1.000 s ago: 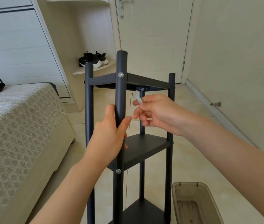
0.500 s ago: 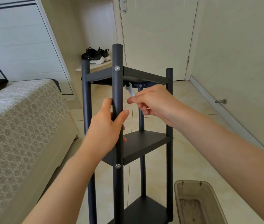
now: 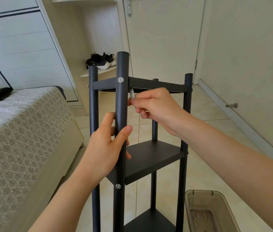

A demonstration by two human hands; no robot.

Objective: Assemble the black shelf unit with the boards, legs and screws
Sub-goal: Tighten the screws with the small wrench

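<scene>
Black shelf unit (image 3: 152, 156) stands upright, centre frame. Left hand (image 3: 104, 149) grips its nearest leg (image 3: 122, 101). At one o'clock, right hand (image 3: 156, 104) pinches a small silver tool (image 3: 132, 93) just under the top board (image 3: 157, 84).

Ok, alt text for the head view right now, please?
The left hand grips the front leg of a standing black shelf unit while the right hand pinches a small silver tool under the top board. A bed stands left.
</scene>
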